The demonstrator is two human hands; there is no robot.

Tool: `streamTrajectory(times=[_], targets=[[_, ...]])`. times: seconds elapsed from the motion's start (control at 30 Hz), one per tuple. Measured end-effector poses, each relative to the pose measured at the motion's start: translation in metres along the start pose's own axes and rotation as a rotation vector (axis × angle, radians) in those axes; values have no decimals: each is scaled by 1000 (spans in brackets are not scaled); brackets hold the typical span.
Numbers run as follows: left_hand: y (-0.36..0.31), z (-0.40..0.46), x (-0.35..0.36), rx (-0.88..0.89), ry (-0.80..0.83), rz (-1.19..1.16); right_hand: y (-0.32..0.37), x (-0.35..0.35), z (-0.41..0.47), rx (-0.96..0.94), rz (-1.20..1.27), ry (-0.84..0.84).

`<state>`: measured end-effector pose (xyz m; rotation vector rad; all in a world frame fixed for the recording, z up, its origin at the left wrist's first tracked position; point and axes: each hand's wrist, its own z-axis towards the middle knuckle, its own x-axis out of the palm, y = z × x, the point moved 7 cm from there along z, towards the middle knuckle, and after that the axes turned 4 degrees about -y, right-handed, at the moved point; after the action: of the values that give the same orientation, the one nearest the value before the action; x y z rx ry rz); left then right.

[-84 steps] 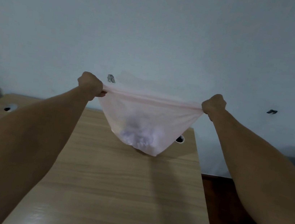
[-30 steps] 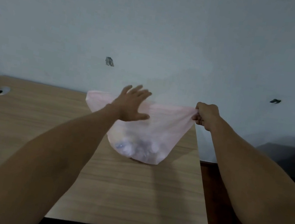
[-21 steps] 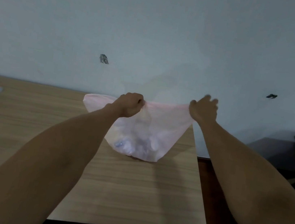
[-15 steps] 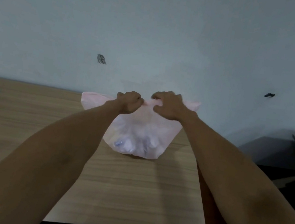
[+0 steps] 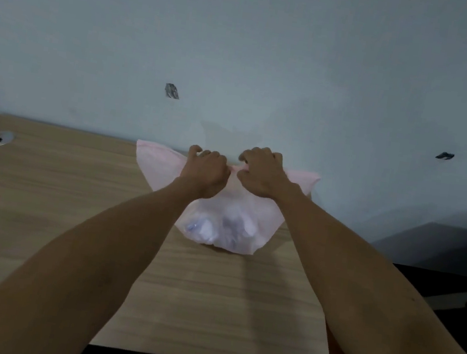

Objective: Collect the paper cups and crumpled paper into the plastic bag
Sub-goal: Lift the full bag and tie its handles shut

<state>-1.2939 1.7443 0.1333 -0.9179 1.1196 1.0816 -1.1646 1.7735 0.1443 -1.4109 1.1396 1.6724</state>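
Note:
A thin pink plastic bag (image 5: pixel 161 166) hangs over the far right part of the wooden table (image 5: pixel 41 210), its bottom touching the tabletop. Pale crumpled paper and cup shapes (image 5: pixel 219 228) show dimly through its lower part. My left hand (image 5: pixel 205 173) and my right hand (image 5: pixel 259 174) are side by side at the middle of the bag's top edge, both closed on the plastic. The bag's two upper corners stick out loose to either side of my hands.
A round cable hole (image 5: pixel 2 138) sits at the table's far left corner. The table's right edge (image 5: pixel 317 278) runs close under my right forearm, with dark floor beyond. A grey wall stands right behind the table. A low grey surface (image 5: pixel 456 247) lies at the right.
My hands held the bag's rim stretched wide apart. The left hand let go and regrasped at the middle, then the right hand moved in beside it. Both now grip the rim's centre.

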Motion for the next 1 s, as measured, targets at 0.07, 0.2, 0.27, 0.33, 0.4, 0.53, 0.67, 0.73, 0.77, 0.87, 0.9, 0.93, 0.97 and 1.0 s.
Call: streamTrajectory(times=[0.07,0.2,0.27,0.33,0.4,0.53,0.67,0.73,0.77,0.87,0.9,0.93,0.97,1.0], targets=[[7,6,7,-124,88,-96,8,1,-9,-149,-124,-112],[8,7,11,-78,105,-136,13,15,-17,-158,-332,-116],[-3,1,2,100,-41,-41,8,16,-15,-67,-269,-74],[-14,-8,1,260,-149,86,1,17,-9,13,-194,-20],[-20,-15,6,329,-214,181,-2,21,-7,55,-119,43],[-10,-10,6,110,-143,181,2,22,-10,-85,-100,-91],[6,1,15,-77,66,3,8,27,-25,-246,-218,-239],[7,1,16,-35,88,-11,8,29,-25,-220,-229,-239],[5,-1,15,25,53,3,9,29,-23,-184,-221,-202],[-13,-15,5,263,-142,101,5,30,-15,-62,-170,-80],[-18,-20,6,314,-183,124,2,30,-12,-17,-135,-38],[-21,-23,8,343,-206,152,-2,31,-10,24,-115,12],[-20,-25,13,344,-206,182,-5,33,-9,47,-111,56],[-19,-25,16,314,-179,206,-8,34,-8,56,-107,84]])
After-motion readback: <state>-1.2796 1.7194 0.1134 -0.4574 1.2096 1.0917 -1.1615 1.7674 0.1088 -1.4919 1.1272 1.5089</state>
